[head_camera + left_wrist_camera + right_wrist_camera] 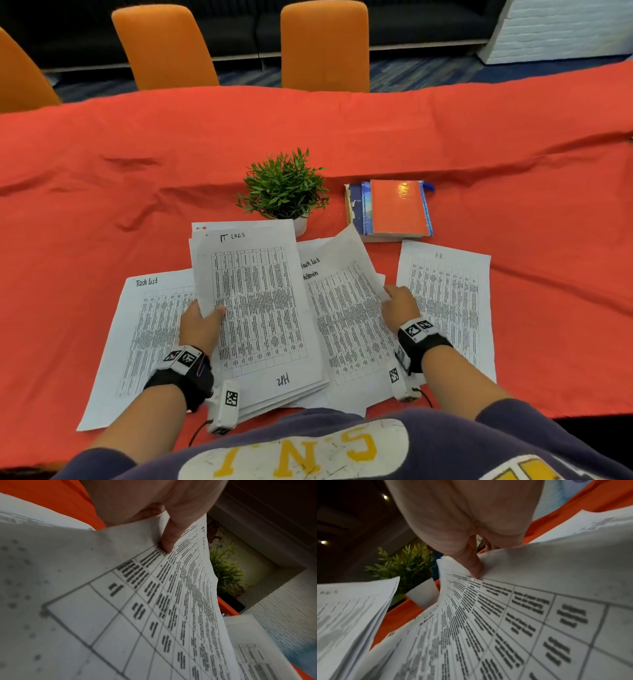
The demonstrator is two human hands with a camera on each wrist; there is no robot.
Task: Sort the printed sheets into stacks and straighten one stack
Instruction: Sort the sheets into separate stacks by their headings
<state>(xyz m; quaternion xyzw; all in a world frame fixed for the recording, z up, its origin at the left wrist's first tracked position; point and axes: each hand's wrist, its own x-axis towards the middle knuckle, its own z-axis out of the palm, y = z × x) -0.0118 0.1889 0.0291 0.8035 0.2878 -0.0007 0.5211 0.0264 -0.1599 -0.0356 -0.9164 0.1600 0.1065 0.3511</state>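
Printed table sheets lie on the red tablecloth (342,137) in front of me. My left hand (202,323) grips the left edge of a raised bundle of sheets (255,301) headed "IT Logs"; its thumb (169,543) presses on the top page (154,601). My right hand (399,305) pinches the right edge of a single "Task List Admin" sheet (346,308), with the thumb (475,566) on top of that sheet (513,622), whose edge curls up. A "Task List" sheet (137,335) lies flat at the left. An "HR" sheet (448,301) lies flat at the right.
A small potted plant (284,188) stands just behind the papers. Two notebooks (390,209), the upper one orange, lie to its right. Orange chairs (325,44) stand at the far side of the table.
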